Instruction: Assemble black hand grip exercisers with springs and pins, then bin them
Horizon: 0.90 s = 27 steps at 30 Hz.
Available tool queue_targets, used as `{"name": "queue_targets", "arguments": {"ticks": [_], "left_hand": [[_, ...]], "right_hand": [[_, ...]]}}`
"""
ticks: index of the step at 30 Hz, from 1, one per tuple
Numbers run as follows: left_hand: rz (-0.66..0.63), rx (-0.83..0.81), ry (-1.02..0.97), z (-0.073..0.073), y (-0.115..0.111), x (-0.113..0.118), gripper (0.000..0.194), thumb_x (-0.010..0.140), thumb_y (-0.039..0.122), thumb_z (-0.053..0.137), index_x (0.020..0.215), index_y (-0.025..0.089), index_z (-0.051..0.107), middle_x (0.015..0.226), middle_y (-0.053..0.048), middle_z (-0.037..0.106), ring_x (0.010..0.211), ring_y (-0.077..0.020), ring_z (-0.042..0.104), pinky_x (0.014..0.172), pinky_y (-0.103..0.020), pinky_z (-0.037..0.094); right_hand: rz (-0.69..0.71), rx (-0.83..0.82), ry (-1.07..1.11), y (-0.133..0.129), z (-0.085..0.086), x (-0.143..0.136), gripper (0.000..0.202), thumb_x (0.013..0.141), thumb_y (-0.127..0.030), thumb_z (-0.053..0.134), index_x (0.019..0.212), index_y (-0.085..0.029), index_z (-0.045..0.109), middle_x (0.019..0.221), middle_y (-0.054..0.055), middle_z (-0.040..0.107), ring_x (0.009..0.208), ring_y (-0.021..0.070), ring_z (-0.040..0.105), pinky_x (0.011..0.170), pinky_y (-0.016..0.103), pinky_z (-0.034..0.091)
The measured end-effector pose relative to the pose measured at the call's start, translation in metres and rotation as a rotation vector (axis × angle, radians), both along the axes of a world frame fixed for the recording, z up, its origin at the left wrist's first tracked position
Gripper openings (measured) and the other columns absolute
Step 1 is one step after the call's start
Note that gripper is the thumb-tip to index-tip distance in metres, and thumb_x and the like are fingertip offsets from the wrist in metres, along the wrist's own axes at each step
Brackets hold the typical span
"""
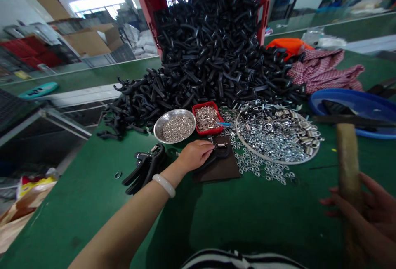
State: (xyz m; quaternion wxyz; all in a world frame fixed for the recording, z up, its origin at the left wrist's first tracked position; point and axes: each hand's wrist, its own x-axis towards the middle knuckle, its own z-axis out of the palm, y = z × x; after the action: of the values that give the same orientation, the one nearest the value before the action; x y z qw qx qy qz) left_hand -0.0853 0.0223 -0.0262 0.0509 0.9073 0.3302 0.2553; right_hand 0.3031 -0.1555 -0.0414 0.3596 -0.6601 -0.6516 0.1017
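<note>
Grip (217, 156) is lying on a dark pad (218, 175) mid-tabletop (262, 211), and my left hand (196, 155) is clamping it beside the spring (220, 145), probably for steadiness. Well apart, my right hand (366, 213) is holding a hammer (348, 157) by its handle, head at the far end. I'm seeing a bowl (159, 130) and tray (213, 131) sitting just beyond, presumably for easy reach. The grip's spring end is pointing right; its long axis is slanting toward lower left, partly hidden.
</note>
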Motion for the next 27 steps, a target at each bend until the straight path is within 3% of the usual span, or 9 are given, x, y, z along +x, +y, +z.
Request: {"name": "queue_targets", "arguments": {"ticks": [2,4,9,14,17,21,25,27], "left_hand": [[0.012,0.004,0.007,0.002,-0.002,0.000,0.025,0.085,0.023,0.045,0.101,0.015,0.063,0.099,-0.006,0.066,0.091,-0.0134,0.059,0.081,-0.028,0.049],[0.026,0.009,0.031,0.003,-0.004,0.001,0.026,0.085,0.026,0.045,0.102,0.015,0.062,0.100,-0.006,0.065,0.092,-0.0142,0.059,0.082,-0.029,0.049],[0.064,0.006,0.138,0.007,-0.010,0.004,0.030,0.086,0.034,0.044,0.103,0.016,0.061,0.105,-0.006,0.064,0.094,-0.0169,0.059,0.081,-0.031,0.049],[0.097,-0.022,0.197,0.010,-0.012,0.005,0.031,0.086,0.034,0.045,0.106,0.016,0.060,0.108,-0.007,0.062,0.095,-0.0170,0.058,0.081,-0.030,0.048],[0.103,-0.028,0.237,0.011,-0.014,0.005,0.033,0.086,0.036,0.044,0.109,0.016,0.058,0.110,-0.007,0.061,0.097,-0.0175,0.057,0.081,-0.031,0.048],[0.124,-0.019,0.331,0.014,-0.018,0.007,0.040,0.086,0.041,0.041,0.114,0.015,0.055,0.115,-0.008,0.059,0.095,-0.0200,0.056,0.077,-0.031,0.048],[0.121,-0.019,0.397,0.017,-0.019,0.009,0.043,0.086,0.042,0.040,0.116,0.015,0.054,0.115,-0.010,0.058,0.094,-0.0200,0.057,0.075,-0.031,0.048],[0.127,-0.022,0.401,0.016,-0.018,0.009,0.043,0.086,0.043,0.040,0.117,0.015,0.053,0.116,-0.010,0.057,0.095,-0.0199,0.056,0.076,-0.031,0.048]], "right_hand": [[-0.015,-0.152,0.157,0.007,0.020,-0.033,0.057,0.086,-0.037,0.044,0.138,-0.028,0.023,0.080,0.009,0.067,0.052,0.0193,0.063,0.044,0.025,0.054],[0.069,-0.183,0.069,0.014,0.031,-0.052,0.055,0.085,-0.038,0.045,0.136,-0.031,0.027,0.078,0.005,0.068,0.051,0.0184,0.062,0.042,0.024,0.054],[0.360,0.090,-0.383,0.032,0.028,-0.069,0.055,0.087,-0.031,0.043,0.139,-0.027,0.024,0.107,0.008,0.062,0.087,0.0214,0.064,0.069,0.030,0.056],[0.524,0.086,-0.462,0.051,0.039,-0.078,0.055,0.087,-0.021,0.039,0.139,-0.025,0.022,0.108,0.008,0.062,0.087,0.0184,0.063,0.070,0.028,0.055],[0.527,0.113,-0.473,0.052,0.052,-0.082,0.057,0.087,-0.021,0.040,0.140,-0.026,0.021,0.107,0.007,0.062,0.087,0.0181,0.063,0.071,0.027,0.054],[0.411,0.187,-0.512,0.050,0.058,-0.085,0.060,0.087,-0.022,0.042,0.141,-0.024,0.017,0.109,0.011,0.061,0.086,0.0198,0.063,0.068,0.028,0.054],[0.578,0.098,-0.485,0.058,0.061,-0.086,0.057,0.087,-0.019,0.039,0.140,-0.028,0.020,0.096,0.005,0.066,0.074,0.0166,0.065,0.060,0.025,0.054],[0.585,0.118,-0.469,0.060,0.066,-0.087,0.057,0.087,-0.020,0.039,0.140,-0.030,0.020,0.100,0.004,0.065,0.077,0.0170,0.064,0.064,0.026,0.055]]}}
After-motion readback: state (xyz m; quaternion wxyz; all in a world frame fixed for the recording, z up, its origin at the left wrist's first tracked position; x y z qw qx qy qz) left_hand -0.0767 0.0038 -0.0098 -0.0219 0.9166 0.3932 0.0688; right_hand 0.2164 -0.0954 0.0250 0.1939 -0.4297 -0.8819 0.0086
